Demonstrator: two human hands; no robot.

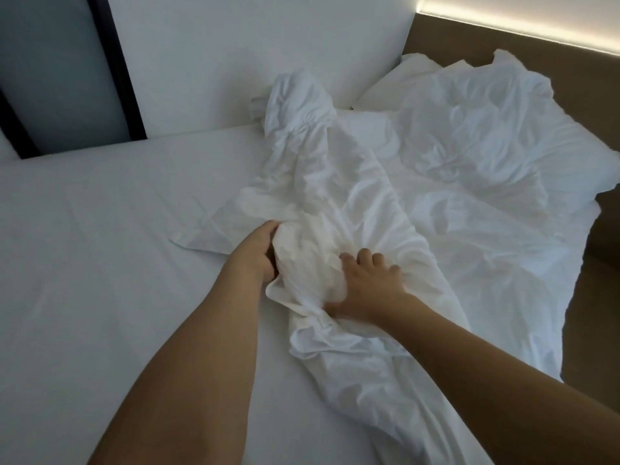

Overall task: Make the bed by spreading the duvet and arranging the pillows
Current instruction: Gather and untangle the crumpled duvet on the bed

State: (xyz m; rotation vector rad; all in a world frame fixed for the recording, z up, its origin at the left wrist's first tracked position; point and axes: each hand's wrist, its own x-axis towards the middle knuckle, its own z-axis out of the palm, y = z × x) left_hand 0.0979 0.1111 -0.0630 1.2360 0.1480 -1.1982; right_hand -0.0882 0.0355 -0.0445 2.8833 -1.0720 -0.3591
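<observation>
A white duvet (339, 203) lies bunched in a long rumpled ridge across the middle of the bed (100, 263), its far end heaped against the wall. My left hand (260, 250) grips a fold on the left side of the ridge, fingers buried in the cloth. My right hand (367, 283) grips the same bunch from the right, fingers curled into the fabric and the thumb tucked under a fold. Two white pillows (486, 129) lie crumpled at the bed's head, at the upper right, one (396, 82) partly hidden behind the other.
A brown headboard (469, 38) with a lit strip above it runs along the upper right. A white wall (235, 45) borders the bed's far side. A dark-framed panel (60, 68) stands at the upper left. Brown floor (590, 330) shows at the right.
</observation>
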